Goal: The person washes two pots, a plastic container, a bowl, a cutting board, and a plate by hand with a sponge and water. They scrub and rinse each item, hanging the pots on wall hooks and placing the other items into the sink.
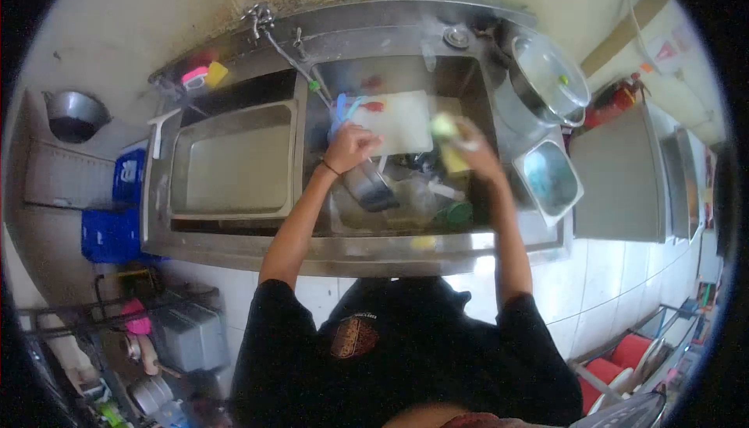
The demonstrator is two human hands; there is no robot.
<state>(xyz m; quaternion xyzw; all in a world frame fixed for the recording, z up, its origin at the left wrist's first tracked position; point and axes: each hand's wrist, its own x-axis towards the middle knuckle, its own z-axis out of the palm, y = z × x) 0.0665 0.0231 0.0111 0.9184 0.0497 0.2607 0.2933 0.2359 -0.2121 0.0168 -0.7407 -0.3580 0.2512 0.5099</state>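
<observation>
Over the sink basin [476, 85], my left hand [353, 149] is closed beside a white board [406, 122], above a metal pan [369, 186]. Blue and red utensil handles [340, 112] lie by the board's left edge; whether my fingers grip one is too small to tell. My right hand [476, 147] is blurred by motion and closed around a yellow-green sponge [445, 127], right of the board. A yellow piece [454, 159] shows just under that hand. Below both hands, a clear plastic item [416, 198] and a green round item [456, 215] lie in the basin.
Left of the basin is a large rectangular metal tray [234, 164]. A faucet [260, 18] with a hose stands at the back. On the right are a big metal pot [546, 81] and a small metal container [549, 178]. Blue crates [111, 234] stand at far left.
</observation>
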